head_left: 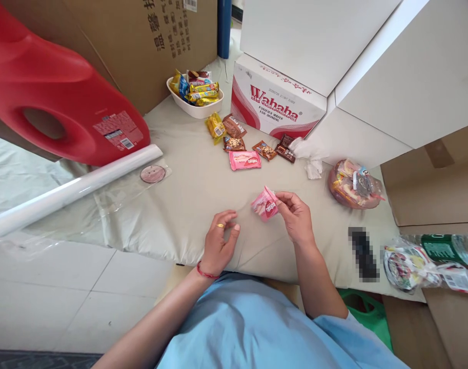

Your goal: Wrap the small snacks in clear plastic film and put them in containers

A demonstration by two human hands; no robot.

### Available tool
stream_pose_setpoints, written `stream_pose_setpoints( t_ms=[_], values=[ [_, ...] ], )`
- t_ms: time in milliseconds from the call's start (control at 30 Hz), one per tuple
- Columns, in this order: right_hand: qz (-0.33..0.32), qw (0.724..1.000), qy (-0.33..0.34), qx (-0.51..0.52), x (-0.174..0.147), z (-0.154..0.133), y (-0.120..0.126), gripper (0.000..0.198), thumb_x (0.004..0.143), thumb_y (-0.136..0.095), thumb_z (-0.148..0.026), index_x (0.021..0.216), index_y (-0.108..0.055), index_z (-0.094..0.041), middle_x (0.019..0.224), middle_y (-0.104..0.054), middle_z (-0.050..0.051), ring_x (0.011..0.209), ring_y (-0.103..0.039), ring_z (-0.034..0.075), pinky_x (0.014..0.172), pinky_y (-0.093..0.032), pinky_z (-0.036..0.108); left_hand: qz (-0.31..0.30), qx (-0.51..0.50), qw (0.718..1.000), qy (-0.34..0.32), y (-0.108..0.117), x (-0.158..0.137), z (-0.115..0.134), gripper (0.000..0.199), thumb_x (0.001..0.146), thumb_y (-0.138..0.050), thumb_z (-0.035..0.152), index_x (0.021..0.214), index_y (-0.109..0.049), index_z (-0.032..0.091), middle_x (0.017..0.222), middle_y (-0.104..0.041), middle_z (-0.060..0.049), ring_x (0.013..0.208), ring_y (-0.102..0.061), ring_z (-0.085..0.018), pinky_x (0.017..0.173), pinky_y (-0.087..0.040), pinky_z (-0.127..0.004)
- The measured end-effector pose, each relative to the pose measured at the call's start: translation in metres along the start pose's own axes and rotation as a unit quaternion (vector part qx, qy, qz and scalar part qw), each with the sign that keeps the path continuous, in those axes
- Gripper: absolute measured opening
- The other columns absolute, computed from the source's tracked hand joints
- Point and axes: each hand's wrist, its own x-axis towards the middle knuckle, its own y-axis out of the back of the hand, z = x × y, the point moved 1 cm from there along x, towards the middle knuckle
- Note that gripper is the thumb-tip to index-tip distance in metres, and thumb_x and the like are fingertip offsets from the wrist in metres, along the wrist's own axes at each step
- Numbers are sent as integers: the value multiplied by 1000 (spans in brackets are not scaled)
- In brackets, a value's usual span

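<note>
My right hand point(296, 218) pinches the upper right corner of a pink snack wrapper point(265, 205) with red lettering; whether anything is inside I cannot tell. To its left, my left hand point(220, 241) is held just over the table edge, fingers apart and slightly bent, with nothing in it. A second pink snack packet point(245, 160) lies flat farther back. Around it are a yellow packet point(216, 127), a brown packet point(234, 126), two small brown-orange packets point(264, 150) and dark brown packets point(285, 149).
A white bowl point(198, 111) of wrapped snacks stands behind, beside a Wahaha water carton point(276, 97). Crumpled tissue point(314, 168) and a bowl of snacks point(337, 190) are right. A large red jug point(72, 92) and a plastic film roll point(76, 189) occupy the left; bottles point(441, 248) lie far right.
</note>
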Motion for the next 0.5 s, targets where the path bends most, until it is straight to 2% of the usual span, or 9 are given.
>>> stream_pose_setpoints(
  t_ms=[67,133,200,267,333,400,500],
  values=[
    [-28,991,-72,106,-4,5,0,30,79,-81,-44,99,-72,-23,90,-74,2,75,-65,16,72,-54,30,0,-72,995,63,1,6,0,41,100,-57,46,134,-58,22,141,-59,-15,132,-60,-26,98,-59,-42],
    [-61,977,-125,160,-9,11,-5,33,74,-86,-44,96,-72,-23,84,-72,0,71,-63,14,69,-52,28,-39,-134,983,117,1,13,1,59,95,-62,54,142,-50,21,147,-58,-18,135,-60,-29,102,-58,-44],
    [-92,969,-145,179,-16,18,-10,34,74,-87,-45,95,-73,-23,83,-72,-1,71,-62,14,69,-52,28,-111,-161,968,159,-1,19,4,66,89,-68,57,141,-53,18,139,-65,-18,125,-67,-30,101,-58,-45],
    [-121,969,-135,169,-22,24,-15,33,80,-84,-50,99,-74,-24,87,-72,0,75,-64,15,73,-53,29,-164,-137,961,178,-3,21,8,58,87,-70,56,130,-63,17,125,-74,-14,113,-72,-29,98,-58,-44],
    [-154,972,-105,141,-27,28,-17,36,84,-80,-52,107,-73,-25,99,-75,2,87,-67,17,84,-55,32,-181,-80,965,169,-5,21,12,48,89,-67,54,120,-69,17,115,-78,-11,105,-73,-27,95,-58,-42],
    [-184,975,-72,106,-31,32,-16,41,85,-80,-53,115,-72,-26,111,-75,4,101,-68,19,94,-54,35,-192,-21,971,144,-7,19,14,45,91,-63,53,120,-71,19,114,-79,-8,103,-74,-26,95,-58,-40],
    [-201,977,-47,58,-32,37,-3,43,88,-75,-54,120,-71,-25,116,-75,5,106,-69,20,96,-54,35,-205,52,974,88,-6,13,14,43,95,-59,54,122,-71,22,116,-79,-7,102,-75,-24,92,-59,-37]
  ],
)
